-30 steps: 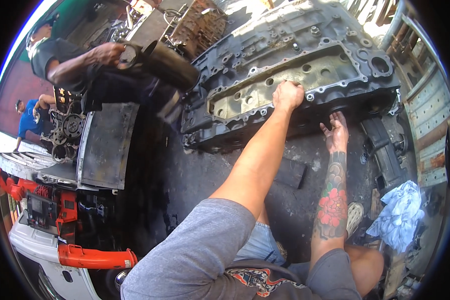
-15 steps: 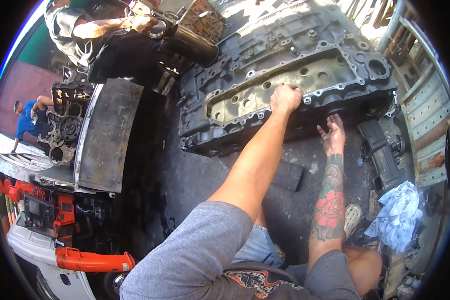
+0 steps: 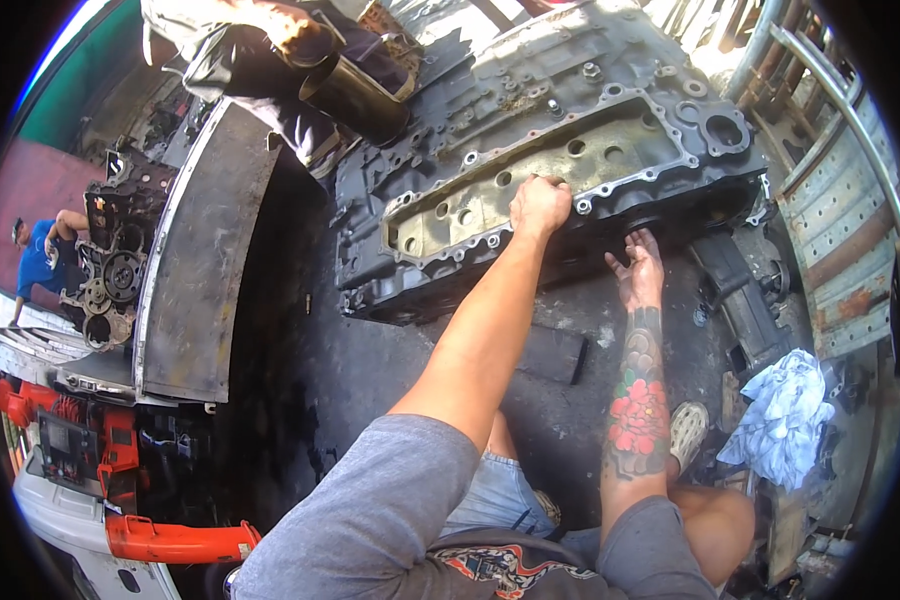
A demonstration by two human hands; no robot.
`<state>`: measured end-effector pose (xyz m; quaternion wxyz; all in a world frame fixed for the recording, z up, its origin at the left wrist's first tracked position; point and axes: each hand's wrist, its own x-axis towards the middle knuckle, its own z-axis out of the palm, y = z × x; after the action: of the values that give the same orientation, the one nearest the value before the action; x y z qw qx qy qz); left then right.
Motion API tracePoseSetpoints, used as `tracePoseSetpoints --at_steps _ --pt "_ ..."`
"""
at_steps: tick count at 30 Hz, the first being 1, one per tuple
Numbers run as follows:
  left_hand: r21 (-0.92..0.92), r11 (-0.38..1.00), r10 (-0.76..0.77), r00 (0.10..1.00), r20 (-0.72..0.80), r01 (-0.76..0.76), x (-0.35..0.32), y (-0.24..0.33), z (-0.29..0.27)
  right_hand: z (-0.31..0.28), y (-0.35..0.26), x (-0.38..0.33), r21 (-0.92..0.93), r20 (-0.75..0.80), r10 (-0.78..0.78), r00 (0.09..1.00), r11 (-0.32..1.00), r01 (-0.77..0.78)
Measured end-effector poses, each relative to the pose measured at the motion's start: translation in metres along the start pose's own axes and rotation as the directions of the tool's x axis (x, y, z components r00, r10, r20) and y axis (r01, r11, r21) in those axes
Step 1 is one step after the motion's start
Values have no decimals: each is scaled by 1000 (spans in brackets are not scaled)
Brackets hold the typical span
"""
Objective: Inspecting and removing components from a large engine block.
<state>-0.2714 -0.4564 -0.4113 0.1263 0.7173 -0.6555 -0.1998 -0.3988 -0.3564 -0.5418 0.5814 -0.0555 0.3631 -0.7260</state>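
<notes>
Dark metal engine block (image 3: 518,128) lay on its side, or so it looked, across the upper middle of the view, in front of the person, its long pale recess (image 3: 482,203) facing up. Left hand (image 3: 540,207) was at the recess's near rim, fingers curled close together, knuckles up; could not tell whether they gripped the rim or anything else. Right hand (image 3: 639,276) sat lower and further right, palm up, fingers loosely spread, thumb apart, nothing visible in the palm; fingertips were at the block's shadowed near side, contact unclear.

Dark flat slab (image 3: 555,355) lay on the floor (image 3: 370,375) between block and person. Dark metal part (image 3: 738,300) stood right of the right hand, crumpled light-blue cloth (image 3: 778,420) below it. Upper left: co-worker's hand (image 3: 305,38), blurred, near the top of a dark cylinder (image 3: 358,102) just beside the block. Far left: second person in blue (image 3: 38,262) beside a smaller engine assembly (image 3: 120,275). Orange-red pipe (image 3: 182,538), lower left.
</notes>
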Motion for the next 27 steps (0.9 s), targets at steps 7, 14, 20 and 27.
tracePoseSetpoints --at_steps 7,14,20,27 --pt "0 1000 -1 1000 -1 1 1 1 -2 0 3 3 0 5 -12 1000 1000 12" --pt "-6 1000 0 1000 -12 -1 -1 2 -3 2 2 1 12 4 -19 1000 1000 19" --pt "6 1000 10 1000 -12 -10 -1 0 0 0 5 3 6 0 -23 1000 1000 23" --pt "34 999 33 995 -90 -30 0 -6 4 2 5 0 13 -11 -16 1000 1000 16"
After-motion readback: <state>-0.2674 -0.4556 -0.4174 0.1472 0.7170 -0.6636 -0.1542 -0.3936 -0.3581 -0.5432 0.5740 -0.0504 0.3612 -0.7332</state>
